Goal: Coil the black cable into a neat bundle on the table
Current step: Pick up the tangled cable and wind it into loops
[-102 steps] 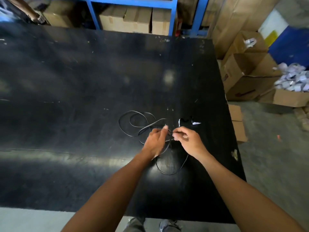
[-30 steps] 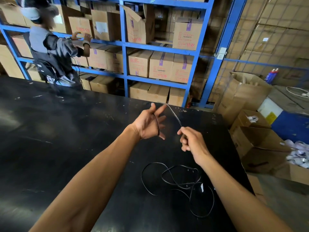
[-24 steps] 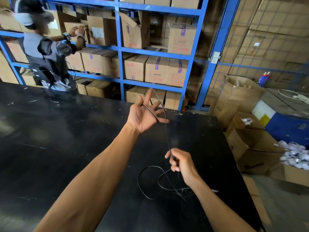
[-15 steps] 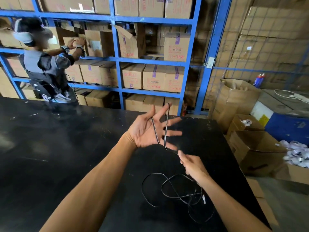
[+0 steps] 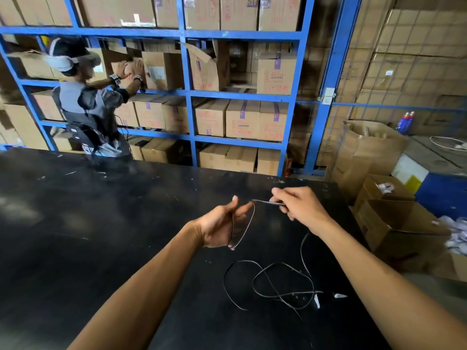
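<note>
Your left hand (image 5: 219, 227) is up over the black table (image 5: 106, 223), fingers mostly extended and close together, with a loop of the black cable (image 5: 283, 286) wrapped round it; the strand runs from the fingertip edge down past the heel of the palm. Your right hand (image 5: 298, 207) is just beside it, a bit higher, fingers curled and pinching the cable between thumb and fingers, a short taut run bridging the two hands. From the right hand the cable drops to the table, where the rest lies in loose overlapping loops between your forearms, not bundled yet. White tags (image 5: 338, 296) sit at that slack's right edge. Behind the table: blue shelving (image 5: 188, 97) stacked with cardboard boxes (image 5: 242, 120), another person (image 5: 86, 102) reaching into a shelf
</note>
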Demonstrator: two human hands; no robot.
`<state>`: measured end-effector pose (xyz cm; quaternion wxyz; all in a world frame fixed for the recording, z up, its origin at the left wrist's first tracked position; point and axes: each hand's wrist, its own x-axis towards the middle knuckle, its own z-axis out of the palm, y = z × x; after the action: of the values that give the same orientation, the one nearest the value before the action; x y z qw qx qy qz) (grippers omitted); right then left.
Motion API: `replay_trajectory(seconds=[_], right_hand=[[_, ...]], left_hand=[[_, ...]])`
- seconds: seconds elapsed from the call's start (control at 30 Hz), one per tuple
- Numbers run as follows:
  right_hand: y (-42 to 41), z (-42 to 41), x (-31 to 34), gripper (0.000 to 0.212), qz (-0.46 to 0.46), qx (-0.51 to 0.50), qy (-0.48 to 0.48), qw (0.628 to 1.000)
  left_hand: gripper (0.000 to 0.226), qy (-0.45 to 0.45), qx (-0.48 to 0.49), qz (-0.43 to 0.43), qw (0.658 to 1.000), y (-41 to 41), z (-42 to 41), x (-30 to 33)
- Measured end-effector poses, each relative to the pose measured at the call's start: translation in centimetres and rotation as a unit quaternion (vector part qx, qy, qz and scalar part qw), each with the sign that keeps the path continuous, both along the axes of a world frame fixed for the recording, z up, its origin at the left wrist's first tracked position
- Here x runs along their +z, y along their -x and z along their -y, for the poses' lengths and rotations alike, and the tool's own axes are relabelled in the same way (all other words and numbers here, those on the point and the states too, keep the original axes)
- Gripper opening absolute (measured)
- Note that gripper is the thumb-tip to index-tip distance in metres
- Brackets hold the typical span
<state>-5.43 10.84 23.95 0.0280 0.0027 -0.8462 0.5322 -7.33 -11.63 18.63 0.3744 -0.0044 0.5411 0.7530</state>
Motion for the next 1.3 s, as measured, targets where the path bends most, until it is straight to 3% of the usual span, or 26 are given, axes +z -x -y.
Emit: replay_trajectory(seconds=[0.13, 0.27, 0.4, 0.5, 0.57, 0.63, 0.73, 0.83, 0.93, 1.03, 1.17, 1.3], right_hand=[[-2.1, 1.2, -3.8, 0.023, 0.026, 0.054, 0.142, 0.988], [-4.2, 2.3, -9.2, 0.027, 0.069, 0.089, 0.220, 0.969], [-5.5, 2.6, -12.3, 0.031, 0.118, 0.105, 0.200, 0.967], [-4.7, 2.1, -11.8, 0.046, 0.137, 0.050, 0.088, 0.985], [-3.1, 1.0, -10.5, 0.055, 0.107, -0.012, -0.022, 0.994], [-1.3, -0.8, -8.5, 0.050, 0.064, -0.021, -0.138, 0.988], [0.7, -3.4, -4.5, 0.040, 0.046, 0.070, -0.284, 0.955], [1.5, -4.2, -0.5, 0.042, 0.035, 0.120, -0.333, 0.935], [1.7, -3.5, 1.6, 0.045, -0.012, 0.120, -0.315, 0.941], [0.9, -2.6, 1.4, 0.038, -0.025, 0.130, -0.233, 0.963], [-0.1, -1.7, -2.1, 0.030, 0.031, 0.161, -0.025, 0.986], [-0.8, 0.2, -6.9, 0.032, 0.028, 0.198, 0.066, 0.978]], left_hand=[[0.057, -0.141, 0.108, -0.014, 0.984, 0.3, 0.5, 1.2], [0.051, -0.243, 0.113, -0.047, 0.962, 0.6, 0.7, 3.8], [0.051, -0.325, 0.029, -0.059, 0.943, 1.4, 0.5, 5.3], [0.052, -0.330, -0.099, -0.074, 0.936, 1.0, -0.2, 5.9], [0.054, -0.303, -0.190, -0.064, 0.932, 0.3, -0.5, 5.9], [0.055, -0.237, -0.260, -0.044, 0.935, -0.6, -0.8, 5.9], [0.059, -0.066, -0.345, -0.037, 0.935, -1.3, -1.1, 5.0], [0.060, 0.101, -0.378, -0.008, 0.920, -1.4, -1.6, 3.7], [0.062, 0.162, -0.332, -0.016, 0.929, -0.6, -1.1, 2.1], [0.061, 0.115, -0.176, -0.006, 0.978, 1.5, 0.4, 1.2], [0.057, -0.033, -0.008, -0.026, 0.999, 4.0, 1.4, 2.2], [0.049, -0.225, 0.013, -0.057, 0.973, 5.3, 0.0, 5.2]])
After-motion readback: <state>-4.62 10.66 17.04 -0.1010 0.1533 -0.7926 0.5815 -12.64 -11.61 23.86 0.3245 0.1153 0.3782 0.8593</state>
